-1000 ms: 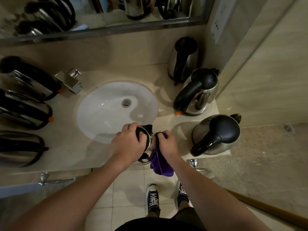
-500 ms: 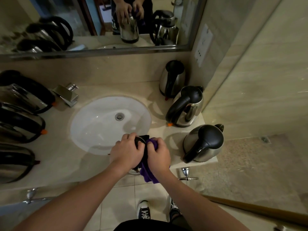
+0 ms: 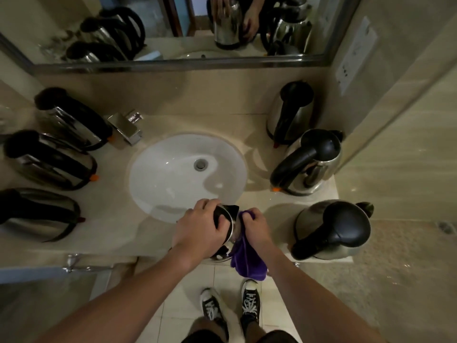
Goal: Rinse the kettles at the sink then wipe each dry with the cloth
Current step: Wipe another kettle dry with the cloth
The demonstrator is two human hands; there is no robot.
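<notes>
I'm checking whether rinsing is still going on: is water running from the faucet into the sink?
No. The faucet shows no stream, and the sink basin holds no flowing water.

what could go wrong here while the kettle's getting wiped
The held kettle sits off the counter edge, above the floor tiles; the left hand alone grips it, so a wet slip might drop it near the shoes. The purple cloth in the right hand dangles and might snag.
</notes>
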